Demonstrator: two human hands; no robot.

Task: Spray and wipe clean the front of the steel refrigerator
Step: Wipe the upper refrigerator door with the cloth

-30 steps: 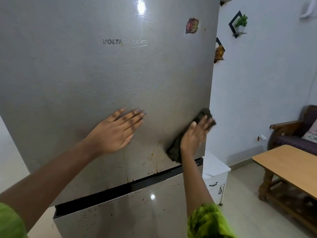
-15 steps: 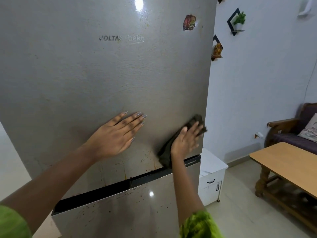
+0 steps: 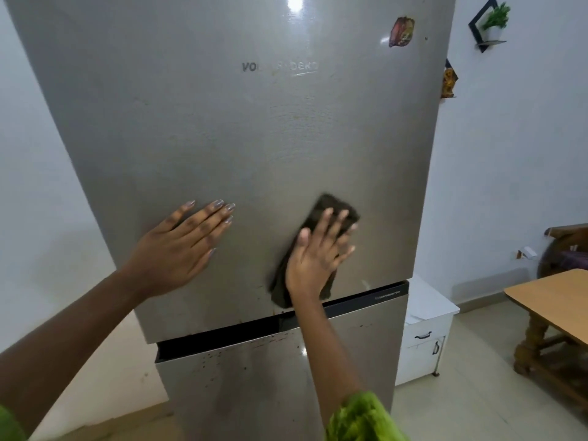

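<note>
The steel refrigerator (image 3: 254, 138) fills the middle of the head view, its upper door above a dark gap and a speckled lower door (image 3: 261, 386). My left hand (image 3: 181, 249) lies flat on the upper door with fingers spread, holding nothing. My right hand (image 3: 318, 253) presses a dark cloth (image 3: 327, 208) flat against the lower right part of the upper door, just above the gap. Brown spots and streaks show on the lower door and along the upper door's bottom edge. No spray bottle is in view.
A magnet (image 3: 401, 31) sticks near the door's top right. A small white cabinet (image 3: 426, 332) stands right of the fridge. A wooden table (image 3: 553, 300) and a dark sofa (image 3: 569, 249) are at the far right. Wall shelves (image 3: 490, 23) hang above.
My right hand slid the cloth leftward from the door's right edge toward the middle. My left hand stayed flat on the door. The view shifted, bringing more of the fridge's left side in.
</note>
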